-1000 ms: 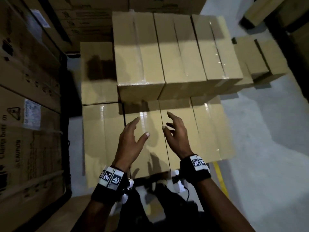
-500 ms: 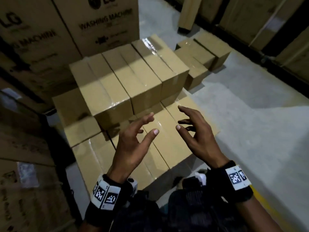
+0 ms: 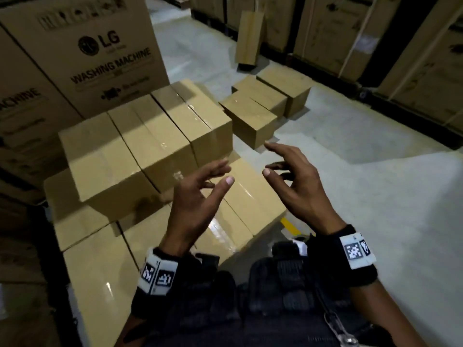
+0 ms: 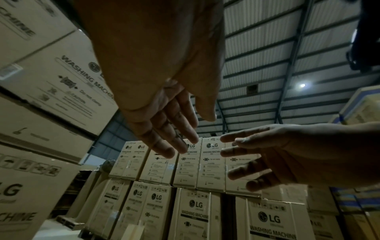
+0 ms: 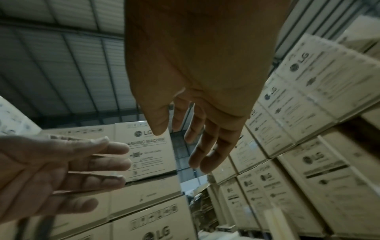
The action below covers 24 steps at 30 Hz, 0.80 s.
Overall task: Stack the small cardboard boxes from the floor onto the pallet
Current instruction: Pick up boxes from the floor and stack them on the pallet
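In the head view, your left hand (image 3: 198,206) and right hand (image 3: 298,186) floated palms inward at centre frame, fingers spread and loosely bent, gripping nothing and touching nothing. Below and left of them sat the stacked boxes (image 3: 140,156): plain tan cardboard, squared edges, glossy clear tape along the top seams, an upper row of three on a wider lower layer. The pallet itself was hidden under them. Three loose small boxes (image 3: 253,113) stood packed together on the grey concrete floor (image 3: 375,184) at upper centre, just beyond the stack. A printed washing machine carton (image 3: 100,58) filled the upper left.

In the left wrist view, your left hand (image 4: 164,129) hung from the top, fingers straight; your right hand (image 4: 277,155) entered from the right, fingers apart.

In the right wrist view, your right hand (image 5: 201,129) hung relaxed and empty, your left hand (image 5: 68,167) at lower left.
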### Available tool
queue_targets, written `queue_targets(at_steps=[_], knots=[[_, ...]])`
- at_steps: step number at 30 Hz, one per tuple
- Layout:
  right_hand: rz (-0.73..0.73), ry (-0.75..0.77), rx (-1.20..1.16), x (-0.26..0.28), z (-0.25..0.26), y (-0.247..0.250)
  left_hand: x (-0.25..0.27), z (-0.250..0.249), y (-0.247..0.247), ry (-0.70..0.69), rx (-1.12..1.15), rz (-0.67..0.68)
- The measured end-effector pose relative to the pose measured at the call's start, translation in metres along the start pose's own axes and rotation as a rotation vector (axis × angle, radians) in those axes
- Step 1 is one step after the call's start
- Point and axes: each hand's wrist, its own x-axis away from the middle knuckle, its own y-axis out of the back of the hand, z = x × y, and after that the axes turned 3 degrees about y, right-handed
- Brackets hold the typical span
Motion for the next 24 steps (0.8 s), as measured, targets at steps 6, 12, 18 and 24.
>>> queue_targets(at_steps=[6,12,18,24], knots=[[-0.142,-0.084,-0.058,-0.005,-0.038,0.073,-0.054,-0.027,-0.072,-0.092,-0.003,0.083],[-0.218,-0.135,-0.045,-0.032,-0.086,0.126,-0.123,-0.033,-0.139,-0.163,0.065,0.136],[-0.300,-0.191,0.041,-0.080,-0.144,0.191,-0.206,-0.031,-0.230,-0.116,0.196,0.225],[-0.422,-0.181,0.146,-0.149,-0.191,0.264,-0.299,-0.036,-0.308,-0.154,0.261,0.285]])
